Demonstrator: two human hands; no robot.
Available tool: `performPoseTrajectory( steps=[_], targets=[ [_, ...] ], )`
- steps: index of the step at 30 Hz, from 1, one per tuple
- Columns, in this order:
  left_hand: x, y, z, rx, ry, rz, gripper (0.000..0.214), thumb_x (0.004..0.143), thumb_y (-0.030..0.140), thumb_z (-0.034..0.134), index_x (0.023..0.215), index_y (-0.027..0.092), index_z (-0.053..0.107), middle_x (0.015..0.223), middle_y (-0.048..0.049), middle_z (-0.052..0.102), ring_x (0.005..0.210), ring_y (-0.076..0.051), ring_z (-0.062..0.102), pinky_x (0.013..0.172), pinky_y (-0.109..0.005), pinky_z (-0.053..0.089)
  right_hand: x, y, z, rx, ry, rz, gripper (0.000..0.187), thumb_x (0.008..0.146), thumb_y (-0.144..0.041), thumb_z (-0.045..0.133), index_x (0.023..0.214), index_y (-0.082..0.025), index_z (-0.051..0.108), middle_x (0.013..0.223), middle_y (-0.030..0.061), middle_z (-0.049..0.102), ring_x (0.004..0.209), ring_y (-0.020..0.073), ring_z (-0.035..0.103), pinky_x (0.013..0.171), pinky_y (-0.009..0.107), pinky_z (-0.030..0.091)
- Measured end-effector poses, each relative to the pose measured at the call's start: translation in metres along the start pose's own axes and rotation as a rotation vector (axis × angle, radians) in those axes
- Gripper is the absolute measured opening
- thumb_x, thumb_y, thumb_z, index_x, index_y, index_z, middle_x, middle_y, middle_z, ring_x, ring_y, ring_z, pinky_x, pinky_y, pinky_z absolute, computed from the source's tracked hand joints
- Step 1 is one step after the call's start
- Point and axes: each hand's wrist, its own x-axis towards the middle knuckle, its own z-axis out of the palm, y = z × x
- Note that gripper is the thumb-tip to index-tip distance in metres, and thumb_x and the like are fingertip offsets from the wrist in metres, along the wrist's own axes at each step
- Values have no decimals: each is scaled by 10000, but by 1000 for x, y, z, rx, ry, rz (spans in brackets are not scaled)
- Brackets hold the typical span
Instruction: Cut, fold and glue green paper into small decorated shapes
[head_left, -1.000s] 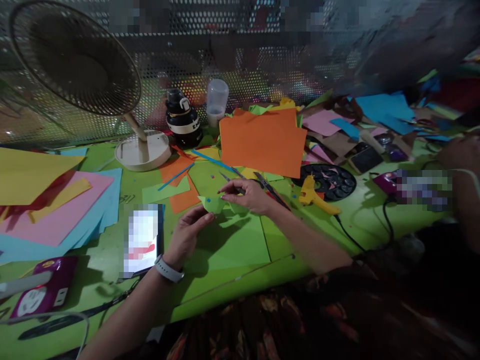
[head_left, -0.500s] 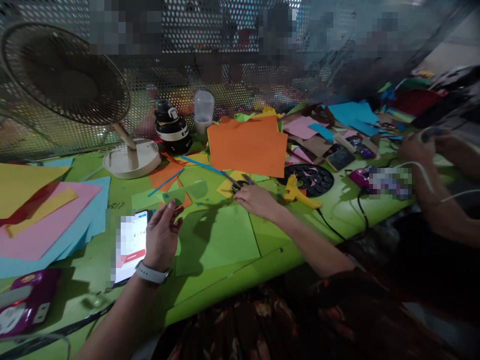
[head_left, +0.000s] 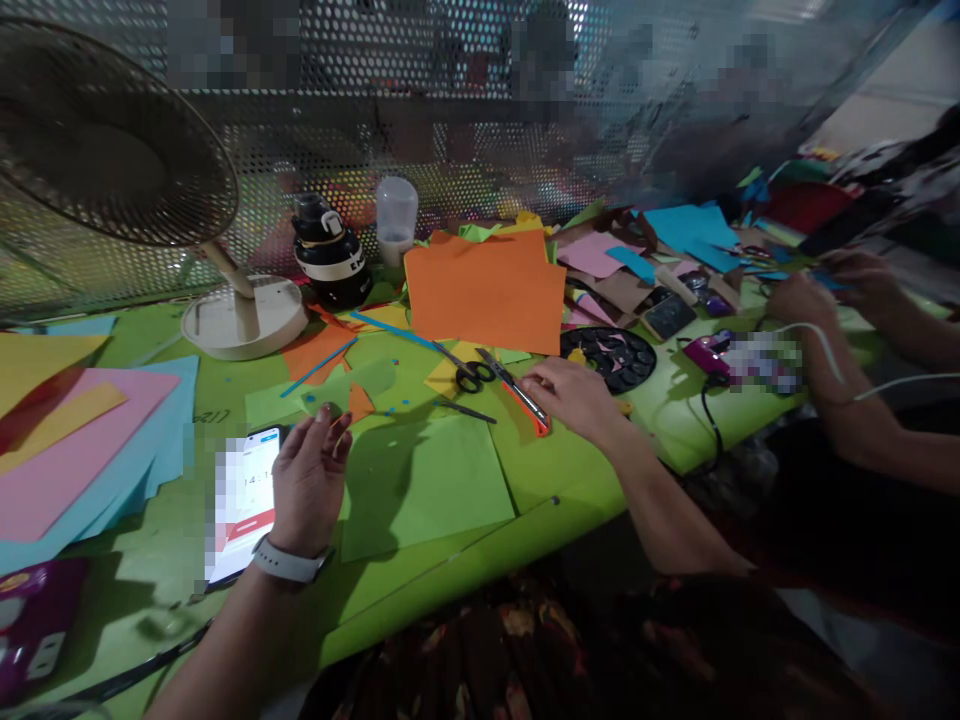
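My left hand (head_left: 306, 485), with a white watch on the wrist, hovers above the phone (head_left: 241, 497). Its fingertips pinch the edge of a small light green paper piece (head_left: 371, 380). My right hand (head_left: 574, 395) reaches out over the green table (head_left: 525, 530), fingers stretched, tips touching an orange-handled cutter (head_left: 527, 405). Black-handled scissors (head_left: 471, 377) lie just left of the cutter. A large green sheet (head_left: 424, 480) lies flat between my arms.
Orange sheets (head_left: 487, 290) lie behind the scissors, with a black flask (head_left: 328, 257) and a plastic cup (head_left: 395, 215) at the back. A fan's base (head_left: 244, 318) stands back left. Pink and blue paper (head_left: 90, 450) is stacked left. Another person's hands (head_left: 814, 300) work at right beside a black round tray (head_left: 611, 355).
My right hand let go of the green piece, went to the scissors, then moved right onto the cutter. My left hand kept the green piece and drew back towards the phone.
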Motion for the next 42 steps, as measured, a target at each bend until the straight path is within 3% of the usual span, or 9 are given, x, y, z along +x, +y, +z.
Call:
performPoseTrajectory(
  steps=[6,10,14,17,22,29,32,38,42],
  targets=[
    [2,-2,0,-32,18,-20,159,642,152,791,720,187,657,733,60,687,725,-90,688,574,-153,497,-19,4,-5,-68,-14,45,258,928,-294,427,925,-187,662,930,80,666,885,220,616,736,307,428],
    [4,-2,-3,-18,8,-22,157,648,152,789,748,185,673,753,45,697,735,-94,689,575,-147,498,-38,30,-7,-152,55,130,259,906,-270,424,1029,-200,640,1006,84,659,950,238,606,812,341,446],
    [5,-3,-3,-19,8,-14,160,641,153,794,742,187,674,757,47,705,739,-102,693,571,-153,504,-55,62,2,-315,-49,196,444,795,-296,540,1220,-170,558,1160,125,602,1048,307,557,874,403,443],
    [5,-3,-3,-8,17,-16,163,637,154,797,740,183,674,746,51,706,737,-101,696,558,-146,500,-59,74,12,-385,-72,232,526,769,-258,530,1285,-158,503,1185,138,581,1051,323,540,878,421,446],
    [7,-4,-4,4,18,5,168,635,158,802,739,190,674,738,49,711,735,-100,700,567,-145,502,-55,83,22,-402,-1,268,550,754,-195,504,1295,-105,472,1203,165,554,1077,318,514,908,419,439],
    [6,-5,-4,-19,22,-20,179,626,140,801,759,172,686,747,35,724,731,-111,705,582,-157,514,-51,98,26,-314,-54,281,444,744,-223,534,1177,-128,555,1120,166,561,1056,303,512,928,390,422],
    [6,-5,-4,-29,21,-6,185,617,153,810,752,170,685,739,35,722,734,-119,706,585,-160,515,-52,101,28,-283,36,295,399,726,-234,556,1114,-145,585,1098,161,549,1037,302,516,898,392,435],
    [6,-5,-4,-31,24,-2,191,619,173,816,764,175,692,769,33,725,739,-123,707,585,-161,516,-51,96,30,-158,416,300,306,701,-302,583,975,-164,594,977,131,590,972,284,542,866,409,457],
    [6,-8,-6,-20,-4,-16,167,640,184,809,763,187,697,794,28,728,767,-134,710,605,-170,525,-36,81,29,-53,489,338,300,708,-308,594,975,-174,575,978,127,611,944,280,558,843,426,461]
  ],
)
